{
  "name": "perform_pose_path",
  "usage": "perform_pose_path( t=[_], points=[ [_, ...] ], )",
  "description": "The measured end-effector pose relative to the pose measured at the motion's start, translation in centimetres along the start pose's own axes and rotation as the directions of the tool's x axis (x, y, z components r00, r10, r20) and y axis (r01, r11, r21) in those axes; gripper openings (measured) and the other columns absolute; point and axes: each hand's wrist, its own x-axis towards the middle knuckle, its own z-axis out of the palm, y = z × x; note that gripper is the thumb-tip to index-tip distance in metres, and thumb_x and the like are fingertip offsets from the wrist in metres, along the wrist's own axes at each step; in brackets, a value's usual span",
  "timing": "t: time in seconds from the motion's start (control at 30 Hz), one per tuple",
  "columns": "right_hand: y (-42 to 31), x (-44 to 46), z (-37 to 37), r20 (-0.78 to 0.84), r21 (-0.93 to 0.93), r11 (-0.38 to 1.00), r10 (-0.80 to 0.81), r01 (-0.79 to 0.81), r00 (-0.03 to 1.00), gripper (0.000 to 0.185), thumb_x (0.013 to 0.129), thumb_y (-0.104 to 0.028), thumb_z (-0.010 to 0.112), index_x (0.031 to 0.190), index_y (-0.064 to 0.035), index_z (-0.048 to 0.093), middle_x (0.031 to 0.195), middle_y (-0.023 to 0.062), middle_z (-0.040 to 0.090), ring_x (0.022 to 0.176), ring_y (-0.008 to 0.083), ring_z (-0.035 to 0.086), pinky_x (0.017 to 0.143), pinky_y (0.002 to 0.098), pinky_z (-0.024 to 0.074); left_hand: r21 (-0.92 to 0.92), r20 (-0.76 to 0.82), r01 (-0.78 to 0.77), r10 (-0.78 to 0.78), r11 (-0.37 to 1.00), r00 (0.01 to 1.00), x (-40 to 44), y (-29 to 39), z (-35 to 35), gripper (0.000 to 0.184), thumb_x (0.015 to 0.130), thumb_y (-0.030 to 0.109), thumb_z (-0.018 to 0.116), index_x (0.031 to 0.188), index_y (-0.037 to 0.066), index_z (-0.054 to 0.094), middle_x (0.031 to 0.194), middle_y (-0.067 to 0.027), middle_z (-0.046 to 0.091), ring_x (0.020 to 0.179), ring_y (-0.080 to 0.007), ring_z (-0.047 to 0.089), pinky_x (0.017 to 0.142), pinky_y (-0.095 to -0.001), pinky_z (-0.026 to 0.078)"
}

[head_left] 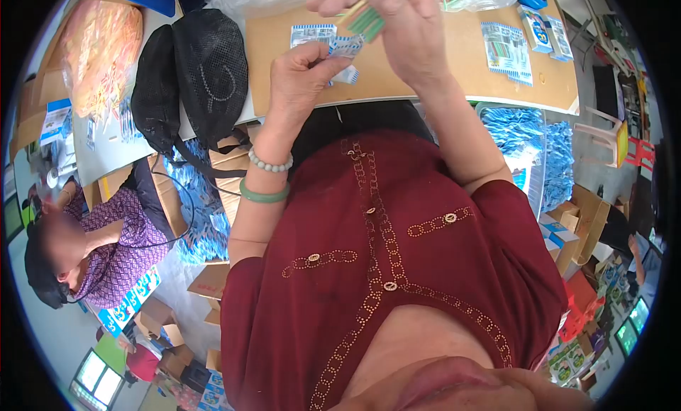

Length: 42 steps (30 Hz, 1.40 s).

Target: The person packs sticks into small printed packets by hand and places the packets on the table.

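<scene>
My left hand (301, 74), with a bead bracelet and a green bangle at its wrist, pinches a small blue-and-white printed packet (346, 46) between thumb and fingers. Close beside it, my right hand (418, 46) is closed on a bundle of thin green and yellow sticks (365, 22). Their lower ends point toward the packet, just above it. I cannot tell whether they touch it. More blue-and-white packets (312, 34) lie on the brown tabletop (454, 70) around my left hand.
Flat packets (505, 49) and small boxes (535, 29) lie to the right. A black mesh bag (209, 70) and a clear bag of coloured sticks (103, 49) are leftward. A bin of blue packets (511, 131) stands below the table's right edge. Another person (113, 234) sits at left.
</scene>
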Motion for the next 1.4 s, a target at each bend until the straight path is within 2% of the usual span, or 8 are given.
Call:
perform_pose_path(
  t=[0.13,0.23,0.4,0.53,0.63,0.8,1.03,1.4],
  points=[
    [0.3,-0.2,0.9,0.069,-0.055,0.994,0.102,-0.099,0.992,0.028,0.096,-0.032,0.044,0.087,-0.0053,0.041,0.086,0.0162,0.064,0.087,0.0215,0.062,0.089,0.0381,0.0435,-0.038,0.067,0.079,-0.076,0.996,0.995,-0.4,1.2,0.0,0.017,0.075,0.005,0.072,0.065,0.003,0.058,0.059,0.0051,0.051,0.052,-0.0021,0.042,0.047,-0.0185,0.035],
    [-1.4,-1.4,2.2,-0.261,-0.031,0.896,0.42,-0.443,0.869,0.02,0.095,-0.022,0.047,0.09,-0.0038,0.05,0.082,0.0097,0.068,0.078,0.0112,0.061,0.072,0.0258,0.0486,-0.078,0.11,0.132,-0.124,0.988,0.986,-0.9,1.7,0.0,0.016,0.075,0.007,0.073,0.066,0.005,0.06,0.06,0.0048,0.053,0.052,-0.0015,0.044,0.046,-0.0178,0.036],
    [-2.2,-1.5,2.6,-0.298,0.052,0.897,0.433,-0.439,0.85,0.02,0.096,-0.022,0.046,0.09,-0.0041,0.05,0.084,0.0101,0.067,0.082,0.0127,0.061,0.076,0.0256,0.0478,-0.144,0.174,0.191,-0.165,0.971,0.971,-1.2,2.3,0.5,0.016,0.075,0.008,0.073,0.068,0.005,0.06,0.061,0.0041,0.055,0.052,-0.0011,0.046,0.046,-0.0164,0.037],
    [-1.1,-2.0,1.7,0.023,-0.162,0.985,0.072,-0.067,0.997,0.031,0.095,-0.033,0.044,0.1,-0.003,0.048,0.1,0.0186,0.063,0.101,0.0266,0.059,0.099,0.0415,0.0367,-0.204,0.177,0.184,-0.149,0.961,0.973,-1.3,1.7,0.2,0.016,0.075,0.009,0.073,0.068,0.006,0.06,0.062,0.0042,0.055,0.053,-0.0008,0.047,0.046,-0.0158,0.038],
    [-2.3,-2.8,2.3,-0.163,-0.407,0.846,0.303,-0.344,0.939,0.024,0.098,-0.026,0.042,0.087,-0.0045,0.043,0.086,0.0116,0.066,0.1,0.0254,0.061,0.087,0.0336,0.0445,-0.248,0.163,0.169,-0.131,0.954,0.978,-1.5,1.1,-0.1,0.015,0.076,0.008,0.073,0.068,0.006,0.06,0.062,0.0046,0.055,0.053,-0.0007,0.046,0.046,-0.0157,0.038],
    [-2.7,-3.4,2.1,-0.178,-0.288,0.863,0.377,-0.414,0.909,0.023,0.098,-0.024,0.041,0.087,-0.0044,0.043,0.086,0.0134,0.066,0.1,0.0274,0.06,0.093,0.0381,0.0411,-0.25,0.12,0.122,-0.094,0.961,0.988,-1.9,1.0,0.1,0.014,0.077,0.008,0.072,0.069,0.006,0.06,0.063,0.0053,0.055,0.053,-0.0004,0.047,0.046,-0.0153,0.038],
    [-2.3,-4.0,0.5,-0.049,-0.444,0.781,0.467,-0.438,0.883,0.022,0.097,-0.023,0.042,0.088,-0.004,0.045,0.097,0.015,0.066,0.107,0.0268,0.056,0.097,0.0377,0.0384,-0.246,0.08,0.087,-0.069,0.965,0.994,-2.2,1.2,0.3,0.008,0.079,0.008,0.07,0.075,0.005,0.064,0.066,0.0043,0.057,0.055,-0.0014,0.05,0.046,-0.0156,0.039],
    [-1.3,-5.6,0.5,-0.179,-0.334,0.676,0.639,-0.657,0.748,0.026,0.091,-0.014,0.051,0.113,0.0,0.052,0.106,0.0087,0.062,0.108,0.0161,0.052,0.096,0.0308,0.038,-0.539,-0.011,0.025,-0.037,0.842,0.999,-0.4,-1.5,-0.4,0.02,0.087,0.012,0.06,0.102,0.0,0.064,0.088,-0.0015,0.065,0.083,-0.0068,0.058,0.074,-0.0223,0.047]
  ],
)
